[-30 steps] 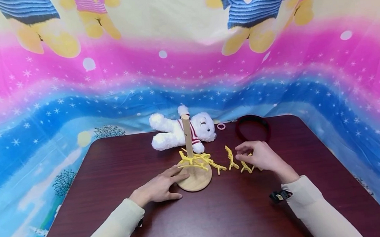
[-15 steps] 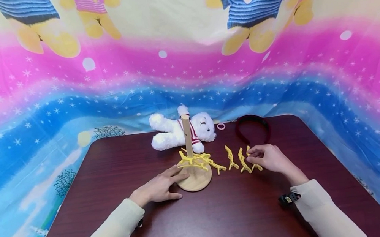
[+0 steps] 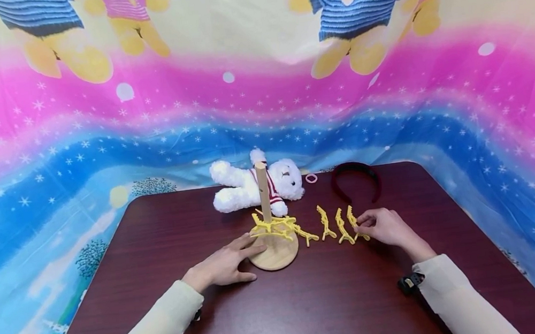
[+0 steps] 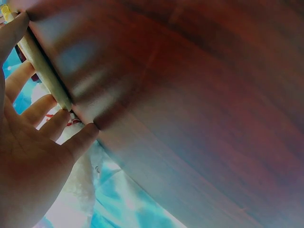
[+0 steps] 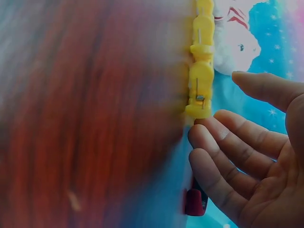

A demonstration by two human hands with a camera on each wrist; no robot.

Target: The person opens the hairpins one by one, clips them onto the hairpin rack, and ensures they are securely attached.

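Nearest, on the left of the bench [image 3: 309, 302], the left hand [image 3: 221, 263] is laid with its fingers spread, the tips resting at the left edge of the round wooden base [image 3: 276, 255]; nothing is grasped by it, and the base seems to be steadied. To the right, the right hand [image 3: 384, 226] is held at the rightmost yellow clip [image 3: 350, 215], its fingers loosely bent and the thumb standing apart from them, so that the clip is touched at most, not pinched. The step in hand is judged to be either the setting in line of that clip or the start of its pick-up; which, cannot be told. A light pinch, or a lift away without the neighbours being nudged, would be called for next. The clip is slim and slightly curved, forked at its near end, ridged toward the far end, with a small metal spring seen from the wrist. Left of it, the middle clip [image 3: 343, 227] and another clip [image 3: 324, 223] are set roughly parallel, and more clips [image 3: 273, 228] are gathered about the foot of the upright post [image 3: 264, 194]. Farthest, a white plush bear [image 3: 243, 195], a pink ring [image 3: 308, 180] and a dark red headband [image 3: 354, 165] are seen.
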